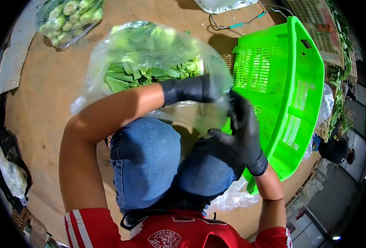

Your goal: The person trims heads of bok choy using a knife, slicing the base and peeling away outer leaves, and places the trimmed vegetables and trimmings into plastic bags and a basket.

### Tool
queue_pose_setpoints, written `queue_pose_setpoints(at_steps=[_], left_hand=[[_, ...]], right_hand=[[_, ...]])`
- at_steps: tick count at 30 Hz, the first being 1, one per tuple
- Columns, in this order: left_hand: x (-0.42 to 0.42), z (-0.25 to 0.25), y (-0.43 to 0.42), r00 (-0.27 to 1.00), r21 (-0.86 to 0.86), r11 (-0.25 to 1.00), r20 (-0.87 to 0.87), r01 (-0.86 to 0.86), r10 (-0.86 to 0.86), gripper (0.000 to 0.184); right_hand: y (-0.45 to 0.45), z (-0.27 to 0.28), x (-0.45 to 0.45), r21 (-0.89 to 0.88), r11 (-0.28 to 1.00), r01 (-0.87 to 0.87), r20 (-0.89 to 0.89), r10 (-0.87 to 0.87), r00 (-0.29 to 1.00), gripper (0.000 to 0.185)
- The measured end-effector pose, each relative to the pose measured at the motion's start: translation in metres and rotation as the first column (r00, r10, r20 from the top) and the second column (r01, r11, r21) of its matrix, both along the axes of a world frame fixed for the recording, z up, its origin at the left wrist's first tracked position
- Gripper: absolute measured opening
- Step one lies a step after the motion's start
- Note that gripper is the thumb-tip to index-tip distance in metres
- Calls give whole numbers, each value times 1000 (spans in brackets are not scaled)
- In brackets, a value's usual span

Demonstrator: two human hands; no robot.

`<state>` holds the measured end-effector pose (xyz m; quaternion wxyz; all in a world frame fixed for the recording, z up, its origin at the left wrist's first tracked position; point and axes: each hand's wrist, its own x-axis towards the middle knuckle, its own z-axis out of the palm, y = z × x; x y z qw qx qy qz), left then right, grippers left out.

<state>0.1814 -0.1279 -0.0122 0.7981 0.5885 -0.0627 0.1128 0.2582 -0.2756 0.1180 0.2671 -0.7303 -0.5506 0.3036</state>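
A clear plastic bag (96, 66) of leafy green vegetables (139, 76) with pale stems lies in front of my knees. My left hand (197, 89), in a black glove, reaches across to the bag's right end; its fingers are blurred and hidden by the plastic. My right hand (245, 132), also black-gloved, is beside that end of the bag, thumb stretched away from the bent fingers. Its fingertips meet the edge of the plastic, and no firm hold on it shows. Just behind my right hand stands a bright green plastic basket (292, 91), tilted on its side.
Another bag of pale-stemmed greens (71, 18) sits at the upper left. A white container (224, 4) is at the top. Crumpled plastic (234, 196) lies by my right thigh. Crates (315, 25) with greens line the right, where another person (335, 149) is visible.
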Motion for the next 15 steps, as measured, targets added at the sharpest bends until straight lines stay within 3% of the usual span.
queue_pose_setpoints(at_steps=[1, 2, 3, 4, 5, 6, 7, 8, 9, 10, 11, 12, 13, 14, 15], left_hand=[[15, 9, -8, 993, -620, 780, -16, 82, -116, 22], [28, 14, 0, 998, -301, 953, 67, 33, -13, 18], [41, 18, 8, 979, 22, 993, 174, -113, 108, 14], [38, 30, 19, 992, 28, 998, 118, -48, 45, 13], [37, 33, 25, 959, 346, 903, 214, -253, 187, 13], [36, 38, 31, 895, 601, 667, 350, -440, 275, 13], [24, 59, 32, 956, 341, 928, -192, -149, 224, 22], [19, 40, 39, 950, 338, 938, -264, -69, 165, 21], [10, 26, 41, 916, 457, 889, -345, -27, 204, 22], [3, 10, 41, 877, 561, 827, -414, 35, 244, 23], [0, -14, 36, 907, 706, 707, -321, 37, 273, 24], [2, -41, 29, 933, 826, 563, -218, 20, 287, 26], [14, -65, 21, 983, 945, 327, -76, 16, 170, 22], [18, -88, 5, 964, 918, 296, 238, -262, 116, 26], [28, -133, -22, 951, 960, 78, 249, -267, 185, 29]], right_hand=[[-3, -5, 6, 34, 997, 63, -58, -61, 996, 86], [-6, -9, 8, 67, 989, 132, -122, -123, 985, 87], [-6, -11, 4, 34, 963, 267, -368, -236, 899, 89], [-6, -3, 5, -55, 941, 334, -359, -331, 873, 85], [-5, 4, 7, -142, 906, 398, -345, -422, 838, 80], [-3, 14, 10, -140, 893, 429, -468, -441, 766, 76], [-1, 24, 13, -143, 876, 460, -581, -450, 678, 72], [-8, 31, 22, -41, 897, 441, -595, -376, 710, 69], [-16, 33, 20, 19, 881, 473, -586, -374, 719, 71], [-23, 35, 18, 79, 861, 502, -574, -372, 730, 76], [-31, 35, 18, 39, 885, 463, -534, -373, 759, 76], [-35, 36, 16, 37, 896, 443, -530, -358, 769, 73], [-33, 37, 12, 53, 898, 438, -558, -337, 758, 70], [-32, 38, 10, 70, 897, 437, -580, -320, 749, 67], [-31, 38, 9, 83, 895, 438, -597, -307, 741, 64]])
